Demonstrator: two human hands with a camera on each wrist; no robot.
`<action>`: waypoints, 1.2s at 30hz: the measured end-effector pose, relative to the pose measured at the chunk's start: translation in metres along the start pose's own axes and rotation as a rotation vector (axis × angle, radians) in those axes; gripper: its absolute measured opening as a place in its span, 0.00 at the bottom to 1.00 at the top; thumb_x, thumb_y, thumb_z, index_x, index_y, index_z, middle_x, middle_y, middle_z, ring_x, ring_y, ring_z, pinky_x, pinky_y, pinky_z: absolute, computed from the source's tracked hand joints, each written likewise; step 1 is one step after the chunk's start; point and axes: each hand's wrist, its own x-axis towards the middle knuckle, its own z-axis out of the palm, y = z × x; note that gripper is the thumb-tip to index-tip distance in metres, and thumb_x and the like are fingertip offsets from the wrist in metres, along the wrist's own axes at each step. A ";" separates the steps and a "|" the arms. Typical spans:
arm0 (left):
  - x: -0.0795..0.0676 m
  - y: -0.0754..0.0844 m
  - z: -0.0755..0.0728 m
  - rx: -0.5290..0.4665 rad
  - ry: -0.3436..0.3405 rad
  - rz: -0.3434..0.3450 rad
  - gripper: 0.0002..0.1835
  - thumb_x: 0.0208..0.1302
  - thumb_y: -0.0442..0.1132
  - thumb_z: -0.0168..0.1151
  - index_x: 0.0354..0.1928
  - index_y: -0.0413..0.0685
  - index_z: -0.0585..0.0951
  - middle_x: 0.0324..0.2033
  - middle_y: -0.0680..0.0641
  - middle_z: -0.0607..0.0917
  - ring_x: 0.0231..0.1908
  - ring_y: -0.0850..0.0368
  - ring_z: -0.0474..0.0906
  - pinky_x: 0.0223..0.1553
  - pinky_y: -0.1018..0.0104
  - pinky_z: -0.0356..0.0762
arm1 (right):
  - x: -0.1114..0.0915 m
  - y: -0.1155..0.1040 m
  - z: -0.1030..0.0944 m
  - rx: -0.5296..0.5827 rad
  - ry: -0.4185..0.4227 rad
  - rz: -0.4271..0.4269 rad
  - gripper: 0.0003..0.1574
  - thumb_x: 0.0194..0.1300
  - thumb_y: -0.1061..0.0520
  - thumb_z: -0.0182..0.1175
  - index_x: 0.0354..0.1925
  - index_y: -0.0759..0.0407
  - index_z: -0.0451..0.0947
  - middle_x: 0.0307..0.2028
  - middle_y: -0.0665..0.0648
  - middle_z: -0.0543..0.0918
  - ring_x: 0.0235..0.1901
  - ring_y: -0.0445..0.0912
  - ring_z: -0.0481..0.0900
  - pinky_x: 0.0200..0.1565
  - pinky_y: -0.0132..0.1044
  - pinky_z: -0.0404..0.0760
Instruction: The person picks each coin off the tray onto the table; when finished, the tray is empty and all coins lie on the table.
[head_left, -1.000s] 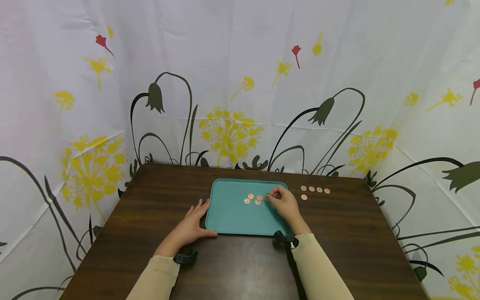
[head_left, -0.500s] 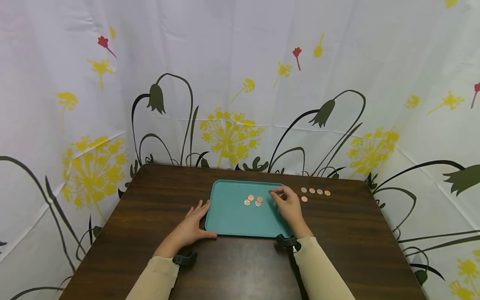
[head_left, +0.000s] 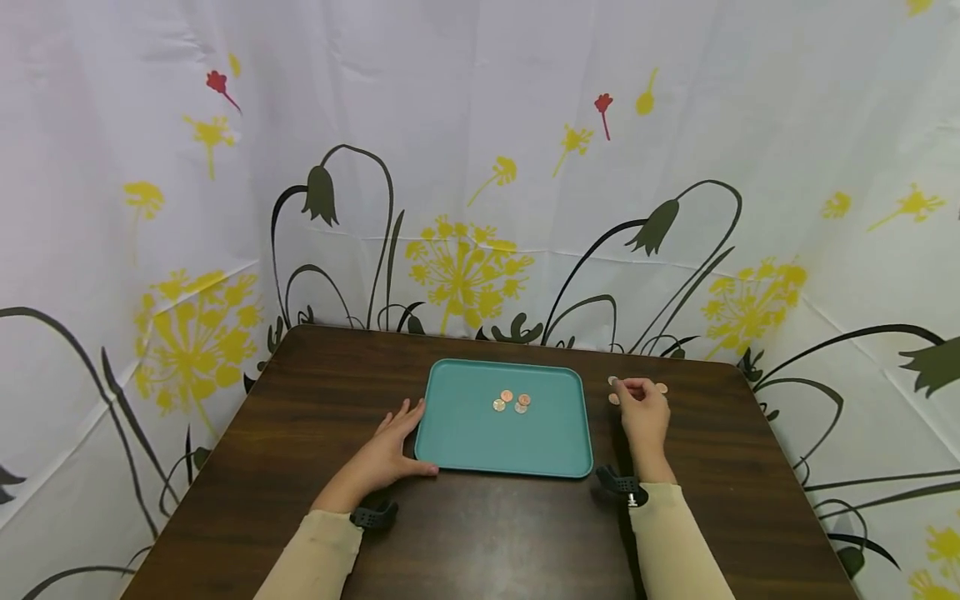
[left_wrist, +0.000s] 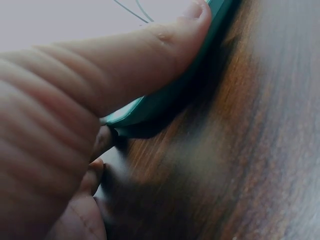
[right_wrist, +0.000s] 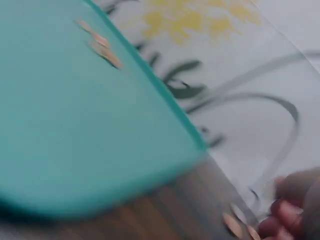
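My left hand [head_left: 386, 454] lies at the near-left corner of a teal tray [head_left: 487, 442], fingers straight along its side and thumb on the front rim. The left wrist view shows that thumb [left_wrist: 150, 55] stretched over the tray edge. Inside the tray lie several coins, including a copper coin [head_left: 507, 396] and a pale coin [head_left: 498, 405]. Off the tray's right side, my right hand [head_left: 645, 417] pinches a coin [right_wrist: 270, 191], blurred in the right wrist view. Beneath and around it on the table are a silver coin [head_left: 612, 380] and copper coins [head_left: 662, 388]; the hand hides others.
The dark wooden table [head_left: 510, 533] extends around the tray. A white flower-printed curtain [head_left: 480, 125] hangs behind its far edge and along both sides.
My right hand, pinching the coin, has moved right from above the tray to over the coins on the table. The left hand has stayed at the tray corner.
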 end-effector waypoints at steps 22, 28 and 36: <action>0.002 -0.003 0.001 0.020 0.003 -0.007 0.69 0.56 0.58 0.86 0.89 0.49 0.51 0.89 0.38 0.46 0.88 0.33 0.34 0.84 0.25 0.40 | 0.026 0.035 -0.034 -0.139 -0.094 0.133 0.15 0.70 0.52 0.74 0.41 0.64 0.89 0.19 0.45 0.81 0.16 0.41 0.76 0.21 0.34 0.77; -0.003 -0.007 -0.004 0.027 0.012 -0.006 0.68 0.57 0.57 0.85 0.89 0.48 0.51 0.89 0.38 0.47 0.88 0.34 0.35 0.84 0.26 0.38 | 0.025 0.030 -0.025 -0.131 -0.098 0.118 0.15 0.70 0.51 0.74 0.40 0.64 0.89 0.18 0.45 0.81 0.16 0.41 0.77 0.21 0.33 0.77; -0.001 -0.003 -0.002 0.024 0.002 0.027 0.68 0.57 0.57 0.85 0.89 0.46 0.51 0.88 0.39 0.49 0.89 0.36 0.37 0.85 0.29 0.36 | 0.023 0.030 -0.031 -0.158 -0.077 0.115 0.15 0.69 0.51 0.76 0.40 0.63 0.89 0.19 0.46 0.83 0.14 0.41 0.78 0.20 0.33 0.78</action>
